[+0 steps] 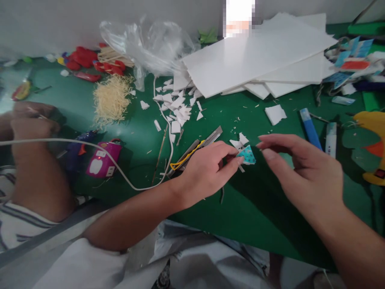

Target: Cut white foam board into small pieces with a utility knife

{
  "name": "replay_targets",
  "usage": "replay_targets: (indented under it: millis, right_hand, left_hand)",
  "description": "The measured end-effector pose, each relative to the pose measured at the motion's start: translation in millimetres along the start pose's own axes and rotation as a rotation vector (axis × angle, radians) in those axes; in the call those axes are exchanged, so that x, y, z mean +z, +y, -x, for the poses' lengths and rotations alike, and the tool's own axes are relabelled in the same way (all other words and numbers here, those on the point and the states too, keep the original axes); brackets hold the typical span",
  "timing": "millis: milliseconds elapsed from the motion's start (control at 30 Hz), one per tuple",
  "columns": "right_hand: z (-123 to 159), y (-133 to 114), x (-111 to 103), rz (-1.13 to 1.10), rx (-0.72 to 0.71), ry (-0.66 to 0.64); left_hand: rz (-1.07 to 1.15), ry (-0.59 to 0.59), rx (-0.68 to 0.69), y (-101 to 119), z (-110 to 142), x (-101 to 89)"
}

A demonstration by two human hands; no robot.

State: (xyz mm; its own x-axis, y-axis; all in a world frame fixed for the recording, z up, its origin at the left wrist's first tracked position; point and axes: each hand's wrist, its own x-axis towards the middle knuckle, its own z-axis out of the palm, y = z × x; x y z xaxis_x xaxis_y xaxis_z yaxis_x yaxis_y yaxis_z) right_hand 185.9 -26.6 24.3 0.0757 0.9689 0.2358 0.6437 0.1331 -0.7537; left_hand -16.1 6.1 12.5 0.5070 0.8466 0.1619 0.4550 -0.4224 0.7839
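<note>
My left hand (212,166) pinches a small turquoise patterned triangular piece (247,155) with a white edge between thumb and fingertips. To its right, my right hand (303,172) hovers with thumb and forefinger apart and nothing visible between them. Small white foam scraps (240,140) lie just behind the held piece. Beside my left hand is a utility knife (212,135) with its blade out, partly hidden by the hand, next to a yellow-edged tool (188,154).
White foam sheets (258,56) are stacked at the back, near foam offcuts (177,105). A white cable (126,178) crosses the green table (255,208). A yellow glue gun (371,124) lies right, blue marker (311,127) nearby. Another person's hands (34,118) are at left, beside a purple box (104,158).
</note>
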Motion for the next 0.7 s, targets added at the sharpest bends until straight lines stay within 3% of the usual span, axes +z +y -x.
replay_targets:
  millis: [133, 267, 333, 400, 467, 567, 700]
  right_hand:
    - [0, -1, 5, -0.045, 0.007, -0.113]
    - [0, 0, 4, -0.046, 0.068, -0.048]
    - [-2, 1, 2, -0.033, 0.09, -0.017]
    - [-3, 2, 1, -0.009, 0.101, 0.001]
    - [-5, 3, 2, 0.015, 0.102, 0.014]
    - [-6, 4, 3, 0.037, 0.104, 0.012]
    - [-5, 4, 4, 0.023, 0.111, 0.003]
  left_hand:
    - [-0.063, -0.009, 0.035, -2, 0, 1.1]
    - [-0.188, 0.027, 0.166, -1, 0, -12.2]
    - [-0.194, -0.107, 0.234, 3, 0, -25.8]
    - [-0.185, -0.398, 0.313, 7, 1, -38.9]
    - [-0.252, -0.584, 0.361, 9, 3, -46.6]
    - [-0.363, -0.677, 0.426, 9, 5, -45.4]
    - [-0.425, -0.705, 0.459, 4, 6, -34.1]
